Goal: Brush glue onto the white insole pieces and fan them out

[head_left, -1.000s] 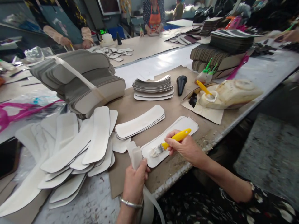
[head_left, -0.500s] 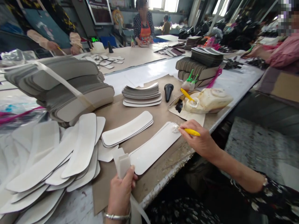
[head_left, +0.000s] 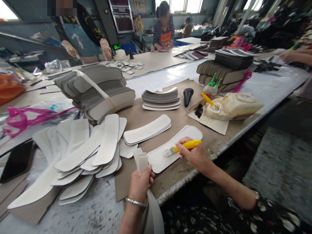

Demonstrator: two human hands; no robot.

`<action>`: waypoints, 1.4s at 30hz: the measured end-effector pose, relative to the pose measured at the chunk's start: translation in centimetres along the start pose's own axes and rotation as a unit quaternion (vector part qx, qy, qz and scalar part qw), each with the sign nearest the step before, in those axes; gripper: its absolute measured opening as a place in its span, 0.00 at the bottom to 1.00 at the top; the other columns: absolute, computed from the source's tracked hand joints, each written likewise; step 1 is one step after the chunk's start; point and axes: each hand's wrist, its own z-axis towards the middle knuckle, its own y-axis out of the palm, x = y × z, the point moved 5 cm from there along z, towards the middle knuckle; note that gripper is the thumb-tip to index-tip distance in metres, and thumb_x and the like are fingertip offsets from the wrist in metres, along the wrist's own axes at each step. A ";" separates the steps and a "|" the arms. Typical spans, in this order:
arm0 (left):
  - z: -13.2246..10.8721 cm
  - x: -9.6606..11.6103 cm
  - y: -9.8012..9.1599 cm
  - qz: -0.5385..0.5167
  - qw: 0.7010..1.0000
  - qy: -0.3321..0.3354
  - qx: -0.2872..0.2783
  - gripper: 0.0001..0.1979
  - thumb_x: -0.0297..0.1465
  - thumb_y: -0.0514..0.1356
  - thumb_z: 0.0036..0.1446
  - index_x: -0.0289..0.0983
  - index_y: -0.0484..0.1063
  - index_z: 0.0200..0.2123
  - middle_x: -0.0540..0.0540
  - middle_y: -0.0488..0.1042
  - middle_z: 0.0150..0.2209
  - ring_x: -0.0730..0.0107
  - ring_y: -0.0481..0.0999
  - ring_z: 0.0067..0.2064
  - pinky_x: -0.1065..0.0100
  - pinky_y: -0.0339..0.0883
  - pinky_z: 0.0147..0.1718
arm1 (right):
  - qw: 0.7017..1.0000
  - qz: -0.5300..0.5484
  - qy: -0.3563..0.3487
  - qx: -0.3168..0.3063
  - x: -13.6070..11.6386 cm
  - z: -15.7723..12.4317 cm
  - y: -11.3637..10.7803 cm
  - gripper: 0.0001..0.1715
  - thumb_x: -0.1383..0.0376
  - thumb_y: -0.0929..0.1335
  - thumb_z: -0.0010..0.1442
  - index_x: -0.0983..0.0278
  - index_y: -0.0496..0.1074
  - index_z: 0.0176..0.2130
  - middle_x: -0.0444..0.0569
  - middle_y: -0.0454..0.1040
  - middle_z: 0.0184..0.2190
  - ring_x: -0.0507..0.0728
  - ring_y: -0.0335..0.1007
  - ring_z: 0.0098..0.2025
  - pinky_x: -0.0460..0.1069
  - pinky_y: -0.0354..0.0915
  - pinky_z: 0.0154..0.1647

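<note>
My right hand (head_left: 195, 156) grips a yellow-handled brush (head_left: 188, 144), its whitish bristles resting on a long white rounded strip (head_left: 179, 139). That strip lies on brown board at the table's front edge, with at least one more beneath it. In my left hand (head_left: 141, 182) is a bundle of narrow pale strips (head_left: 141, 161), whose long ends hang below the wrist; the fingers are beside the white strip's near end. Just behind lies a small stack of curved white pieces (head_left: 148, 130). Many more overlap in a fanned pile (head_left: 97, 152) to the left.
A stained plastic container (head_left: 234, 105) with another yellow brush stands at the right. Behind are a black cone-shaped object (head_left: 188, 97), a stack of curved pieces (head_left: 161, 100) and a tied grey bundle (head_left: 97, 87). A phone (head_left: 18, 159) lies far left. Co-workers stand across the table.
The brush in my right hand has moved from the strip's far end toward its near end. My left hand keeps its hold. The camera view has swung left.
</note>
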 end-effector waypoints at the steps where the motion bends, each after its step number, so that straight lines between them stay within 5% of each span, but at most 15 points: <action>1: 0.0 0.0 -0.1 0.002 1.000 -0.001 0.001 0.20 0.45 0.62 0.37 0.34 0.64 0.13 0.52 0.59 0.08 0.79 0.54 0.13 0.73 0.45 0.14 | 0.999 -0.030 -0.025 0.032 -0.7 -0.1 -1.3 0.14 0.54 0.65 0.53 0.63 0.66 0.29 0.45 0.67 0.25 0.50 0.63 0.22 0.47 0.62 0.24; 3: -0.3 0.3 -0.5 0.011 1.000 -0.001 0.012 0.21 0.45 0.61 0.38 0.34 0.63 0.12 0.53 0.58 0.08 0.79 0.54 0.13 0.73 0.45 0.14 | 0.994 -0.066 -0.053 0.073 -2.4 -0.5 -3.4 0.14 0.54 0.63 0.55 0.62 0.65 0.28 0.44 0.66 0.24 0.51 0.62 0.24 0.47 0.61 0.26; 6: -1.7 1.3 -1.7 0.008 0.999 0.005 0.037 0.19 0.44 0.61 0.41 0.34 0.64 0.16 0.54 0.58 0.09 0.79 0.54 0.13 0.74 0.45 0.14 | 0.993 -0.076 -0.068 0.053 -4.3 -1.4 -3.9 0.18 0.52 0.60 0.58 0.61 0.65 0.27 0.46 0.65 0.23 0.53 0.62 0.28 0.47 0.60 0.30; 11: -5.4 2.7 -0.7 -0.130 0.988 -0.027 -0.077 0.15 0.40 0.57 0.48 0.33 0.69 0.29 0.49 0.68 0.18 0.78 0.58 0.16 0.74 0.48 0.15 | 0.995 0.003 -0.022 -0.101 -3.5 -2.5 1.5 0.20 0.52 0.59 0.58 0.64 0.63 0.25 0.43 0.63 0.21 0.50 0.59 0.23 0.46 0.59 0.26; 15: -7.0 3.0 0.8 -0.124 0.986 -0.017 -0.109 0.15 0.40 0.59 0.47 0.31 0.69 0.21 0.47 0.68 0.15 0.77 0.62 0.16 0.74 0.53 0.16 | 0.966 0.105 0.049 -0.232 -3.0 -3.7 6.0 0.15 0.54 0.65 0.54 0.64 0.64 0.28 0.39 0.63 0.18 0.48 0.60 0.21 0.44 0.59 0.23; 18: -7.2 2.6 1.3 -0.118 0.988 -0.024 -0.098 0.18 0.41 0.61 0.44 0.31 0.70 0.17 0.46 0.68 0.13 0.75 0.63 0.15 0.73 0.54 0.15 | 0.935 0.185 0.108 -0.281 -3.0 -4.6 7.3 0.15 0.55 0.64 0.53 0.63 0.60 0.26 0.35 0.57 0.13 0.49 0.59 0.14 0.44 0.57 0.16; 21: -7.2 2.2 1.5 -0.130 0.986 -0.033 -0.095 0.17 0.41 0.63 0.42 0.30 0.72 0.21 0.43 0.72 0.17 0.70 0.68 0.17 0.71 0.60 0.17 | 0.956 0.144 0.091 -0.241 -2.8 -4.7 6.7 0.12 0.56 0.63 0.55 0.62 0.59 0.27 0.36 0.58 0.14 0.48 0.58 0.14 0.44 0.56 0.15; 26: -7.5 1.5 1.4 -0.164 0.982 -0.061 -0.074 0.17 0.39 0.64 0.42 0.28 0.74 0.29 0.40 0.75 0.23 0.65 0.73 0.24 0.67 0.68 0.26 | 0.993 -0.014 -0.044 -0.110 -3.1 -4.1 4.9 0.10 0.62 0.64 0.53 0.63 0.62 0.24 0.42 0.63 0.23 0.50 0.61 0.26 0.46 0.61 0.29; 34: -7.2 2.4 2.0 -0.229 0.973 -0.018 -0.011 0.15 0.34 0.68 0.37 0.30 0.74 0.29 0.48 0.73 0.20 0.73 0.69 0.22 0.72 0.64 0.23 | 0.949 0.198 0.105 -0.220 -1.8 -4.6 6.1 0.17 0.54 0.66 0.51 0.64 0.61 0.23 0.39 0.63 0.15 0.49 0.60 0.17 0.46 0.62 0.22; 40: -7.6 1.5 2.8 -0.254 0.964 -0.070 0.026 0.19 0.33 0.68 0.37 0.28 0.73 0.33 0.41 0.77 0.27 0.69 0.74 0.26 0.68 0.69 0.30 | 0.994 0.068 0.032 -0.077 -1.3 -3.9 4.0 0.16 0.55 0.65 0.53 0.65 0.64 0.24 0.40 0.62 0.20 0.49 0.60 0.24 0.45 0.60 0.26; 42: -7.6 1.4 2.9 -0.258 0.963 -0.069 0.043 0.18 0.33 0.68 0.37 0.28 0.73 0.32 0.42 0.76 0.26 0.68 0.74 0.26 0.69 0.69 0.30 | 0.991 0.087 0.054 -0.086 -1.0 -4.2 4.1 0.16 0.55 0.64 0.53 0.65 0.64 0.25 0.40 0.62 0.20 0.49 0.60 0.23 0.45 0.60 0.25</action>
